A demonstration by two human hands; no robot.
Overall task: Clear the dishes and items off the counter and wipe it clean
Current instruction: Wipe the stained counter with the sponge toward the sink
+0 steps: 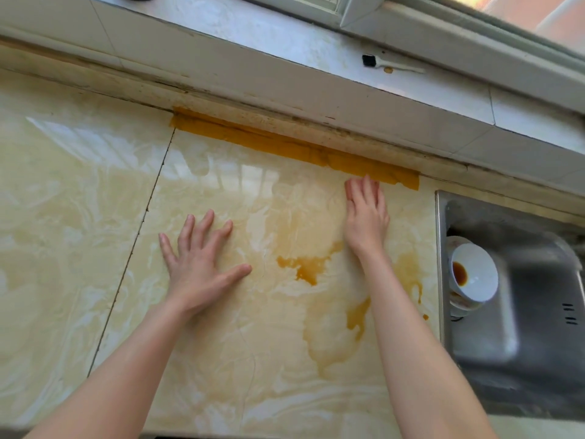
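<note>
On the counter (95, 217), both hands lie flat and empty, fingers spread: the left hand (198, 264) beside the brown spill (308, 269), the right hand (367, 213) near the tape strip (285, 144). The bowl (474, 277) sits stacked in the sink (522, 359), so clearing looks done; with no cloth visible, wiping remains.

Bowl (474, 277) in sink (512, 340), right of counter (79, 248).

Cream marbled counter (79, 217) with amber-brown spill (308, 269), mustard tape (285, 147), white bowl (474, 274), grey steel sink (522, 312).
</note>
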